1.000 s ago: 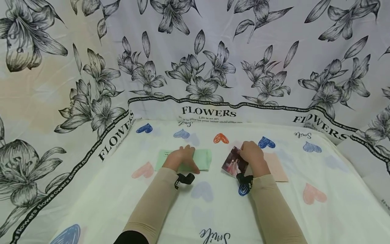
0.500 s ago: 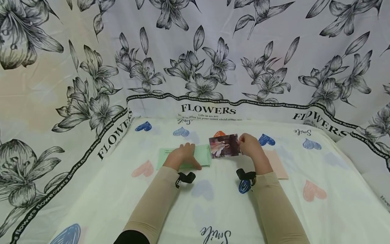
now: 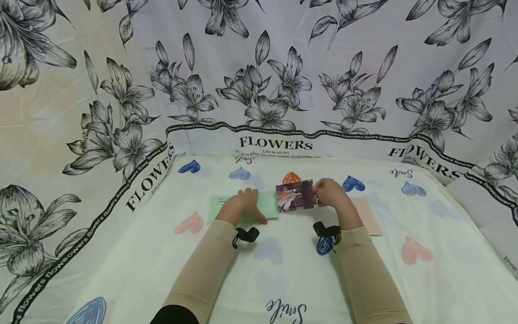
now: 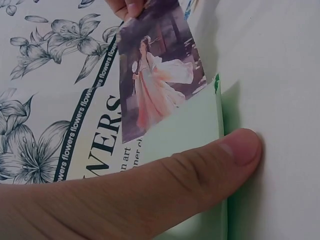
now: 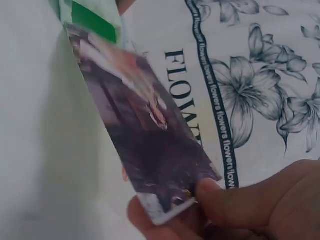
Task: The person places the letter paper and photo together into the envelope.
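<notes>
My right hand (image 3: pixel 332 194) pinches the right end of a dark photo card (image 3: pixel 294 196) between thumb and fingers; its print shows a figure in a flowing pink dress. The card's left end meets the right end of a light green envelope (image 3: pixel 267 204). In the right wrist view a darker green inside shows at the envelope's mouth (image 5: pixel 92 20). I cannot tell whether the card's end is inside. My left hand (image 3: pixel 242 206) spans the envelope and holds it, thumb (image 4: pixel 215 160) over the near edge, the other fingers towards the far edge, fingertips hidden.
A pale pink paper rectangle (image 3: pixel 368 216) lies right of my right hand, partly covered by the wrist. Beneath everything is a white cloth (image 3: pixel 291 265) printed with hearts. A flower-printed curtain (image 3: pixel 275 67) hangs behind and at the sides.
The right hand has turned the photo card from a slant to lengthwise and carried it left to the envelope's end. In the last half second it has barely moved. The left hand stays in place.
</notes>
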`<state>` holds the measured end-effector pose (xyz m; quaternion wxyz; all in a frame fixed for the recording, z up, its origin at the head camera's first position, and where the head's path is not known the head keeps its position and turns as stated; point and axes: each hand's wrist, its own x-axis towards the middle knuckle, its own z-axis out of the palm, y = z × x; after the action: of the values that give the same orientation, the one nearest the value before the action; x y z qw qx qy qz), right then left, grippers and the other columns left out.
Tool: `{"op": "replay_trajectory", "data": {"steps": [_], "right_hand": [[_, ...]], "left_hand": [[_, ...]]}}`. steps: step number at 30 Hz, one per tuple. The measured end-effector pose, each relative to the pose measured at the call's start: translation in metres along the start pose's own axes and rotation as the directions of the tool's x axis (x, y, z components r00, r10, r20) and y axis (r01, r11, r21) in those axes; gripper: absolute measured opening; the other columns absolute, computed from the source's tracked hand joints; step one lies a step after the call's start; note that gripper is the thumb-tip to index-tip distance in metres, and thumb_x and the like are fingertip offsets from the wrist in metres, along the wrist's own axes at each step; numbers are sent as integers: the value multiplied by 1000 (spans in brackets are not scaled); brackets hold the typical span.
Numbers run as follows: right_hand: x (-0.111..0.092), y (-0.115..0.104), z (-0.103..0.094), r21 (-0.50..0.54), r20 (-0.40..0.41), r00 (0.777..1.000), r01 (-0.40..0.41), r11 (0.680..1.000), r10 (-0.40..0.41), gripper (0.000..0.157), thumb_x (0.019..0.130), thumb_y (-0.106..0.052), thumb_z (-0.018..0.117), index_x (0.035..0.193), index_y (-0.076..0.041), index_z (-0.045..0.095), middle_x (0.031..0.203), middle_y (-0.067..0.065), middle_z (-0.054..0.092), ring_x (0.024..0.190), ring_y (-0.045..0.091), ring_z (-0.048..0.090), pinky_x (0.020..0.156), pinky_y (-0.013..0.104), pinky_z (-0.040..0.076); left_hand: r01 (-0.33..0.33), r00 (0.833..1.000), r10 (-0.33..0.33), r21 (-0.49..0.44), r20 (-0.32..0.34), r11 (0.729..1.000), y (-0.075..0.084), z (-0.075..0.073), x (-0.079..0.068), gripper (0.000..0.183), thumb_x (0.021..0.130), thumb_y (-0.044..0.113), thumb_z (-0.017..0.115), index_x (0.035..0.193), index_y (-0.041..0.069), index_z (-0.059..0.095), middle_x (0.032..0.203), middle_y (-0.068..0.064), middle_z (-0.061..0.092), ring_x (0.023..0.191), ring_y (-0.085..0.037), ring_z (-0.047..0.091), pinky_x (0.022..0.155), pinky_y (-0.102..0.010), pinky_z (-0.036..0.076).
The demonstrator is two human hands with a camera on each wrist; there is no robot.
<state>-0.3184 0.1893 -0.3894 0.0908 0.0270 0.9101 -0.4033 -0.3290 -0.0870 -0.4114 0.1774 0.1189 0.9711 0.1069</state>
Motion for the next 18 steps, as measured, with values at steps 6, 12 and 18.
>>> {"op": "replay_trajectory", "data": {"steps": [6, 12, 18], "right_hand": [[-3, -1, -1, -80, 75, 997, -20, 997, 26, 19, 95, -17, 55, 100, 1, 61, 89, 14, 64, 70, 22, 64, 64, 34, 55], [-3, 0, -2, -105, 87, 996, -22, 994, 31, 21, 95, -19, 57, 100, 1, 62, 82, 12, 67, 69, 22, 66, 66, 35, 54], [-3, -3, 6, -147, 172, 985, -6, 989, 32, 29, 96, -20, 53, 112, 2, 59, 81, 9, 68, 72, 22, 66, 67, 36, 53]], "left_hand": [[6, 1000, -6, 0, -3, 1000, 0, -1, 2, 113, 57, 59, 82, 145, 8, 31, 146, -15, 32, 133, -39, 28, 102, -53, 34], [-1, 1000, 1, -20, -14, 1000, 1, -2, 3, 113, 57, 57, 83, 145, 7, 32, 145, -16, 33, 133, -40, 27, 103, -53, 32], [-3, 1000, 3, -8, -4, 1000, -3, 1, 4, 114, 57, 58, 82, 145, 7, 31, 145, -16, 33, 132, -41, 28, 102, -53, 33]]}}
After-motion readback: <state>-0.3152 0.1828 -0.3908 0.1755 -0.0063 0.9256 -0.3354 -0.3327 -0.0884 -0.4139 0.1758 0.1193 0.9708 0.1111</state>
